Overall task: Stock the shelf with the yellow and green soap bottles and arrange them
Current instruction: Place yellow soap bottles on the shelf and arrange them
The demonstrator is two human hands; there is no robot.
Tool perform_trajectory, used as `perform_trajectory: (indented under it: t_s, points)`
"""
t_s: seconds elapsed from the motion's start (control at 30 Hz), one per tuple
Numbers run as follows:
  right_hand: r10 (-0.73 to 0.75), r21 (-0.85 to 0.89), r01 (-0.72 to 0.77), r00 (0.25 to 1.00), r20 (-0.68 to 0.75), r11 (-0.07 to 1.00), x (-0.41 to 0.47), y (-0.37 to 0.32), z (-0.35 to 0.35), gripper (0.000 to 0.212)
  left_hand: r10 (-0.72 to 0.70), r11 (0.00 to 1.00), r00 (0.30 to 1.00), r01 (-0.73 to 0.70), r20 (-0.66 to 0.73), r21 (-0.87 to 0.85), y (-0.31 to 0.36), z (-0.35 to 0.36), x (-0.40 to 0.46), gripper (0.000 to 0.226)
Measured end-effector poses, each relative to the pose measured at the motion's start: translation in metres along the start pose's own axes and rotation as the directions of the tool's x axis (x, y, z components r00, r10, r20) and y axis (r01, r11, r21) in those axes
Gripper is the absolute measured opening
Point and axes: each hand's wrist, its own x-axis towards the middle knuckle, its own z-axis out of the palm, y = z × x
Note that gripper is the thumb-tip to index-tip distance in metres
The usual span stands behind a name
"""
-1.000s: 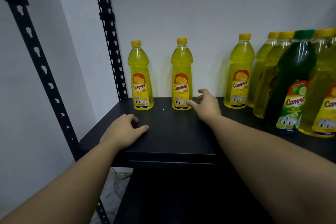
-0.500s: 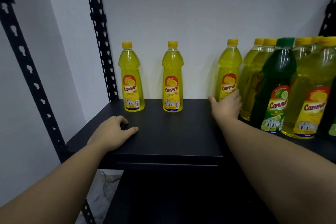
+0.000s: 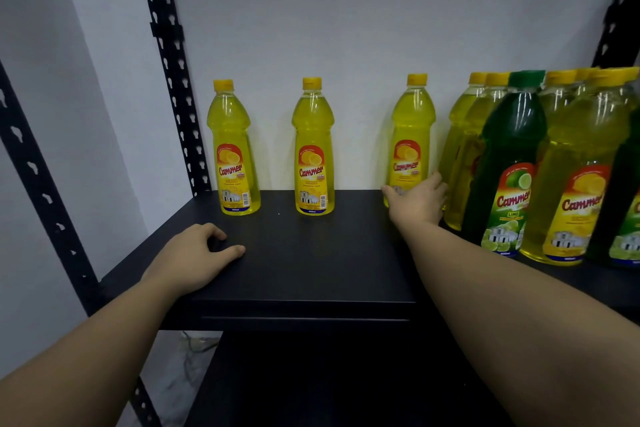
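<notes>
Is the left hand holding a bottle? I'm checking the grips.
No, the left hand rests on the black shelf, clear of the nearest yellow bottle.

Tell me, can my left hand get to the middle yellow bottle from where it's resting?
Probably yes: the left hand rests on the shelf, with only bare shelf between it and the middle yellow bottle.

White wall (image 3: 346, 10), black slotted upright (image 3: 166, 55).

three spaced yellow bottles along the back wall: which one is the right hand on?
The rightmost of the three, beside the crowded cluster. The right hand wraps its base; the other two stand untouched further left.
</notes>
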Motion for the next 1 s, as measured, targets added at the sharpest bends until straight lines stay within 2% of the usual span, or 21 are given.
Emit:
perform_trajectory:
  t_s: [0.1,0.23,0.37,0.57,0.77,0.87,1.0]
  points:
    - [0.002,-0.005,-0.001,0.999,0.040,1.000,0.000,-0.001,0.002,0.088,-0.003,1.000,1.000,0.003,0.003,0.000,0.000,0.000,0.001,0.051]
    - [0.024,0.120,-0.039,0.993,0.118,0.992,0.001,0.000,-0.002,0.075,-0.007,1.000,1.000,0.007,-0.011,-0.001,0.001,0.000,0.000,0.050]
    - [-0.018,0.068,0.007,0.986,0.167,0.998,-0.009,0.001,-0.010,0.068,-0.008,1.000,1.000,0.008,-0.005,-0.002,0.002,-0.001,-0.001,0.050]
    - [-0.118,0.108,0.087,0.935,0.334,0.990,-0.048,0.000,-0.026,0.080,-0.009,1.000,1.000,0.009,0.003,-0.011,0.003,-0.003,-0.004,0.050]
    - [-0.252,0.145,0.207,0.820,0.514,0.968,-0.086,-0.015,-0.036,0.080,-0.040,0.994,0.999,0.039,-0.007,-0.100,0.002,-0.006,-0.006,0.045]
    - [-0.268,0.143,0.227,0.793,0.547,0.963,-0.099,-0.028,-0.027,0.081,-0.046,0.992,0.999,0.045,-0.005,-0.114,0.002,-0.007,-0.007,0.045]
    - [-0.287,0.160,0.239,0.791,0.541,0.958,-0.114,-0.042,-0.010,0.079,-0.038,0.989,0.999,0.037,-0.007,-0.146,0.000,-0.006,-0.007,0.057]
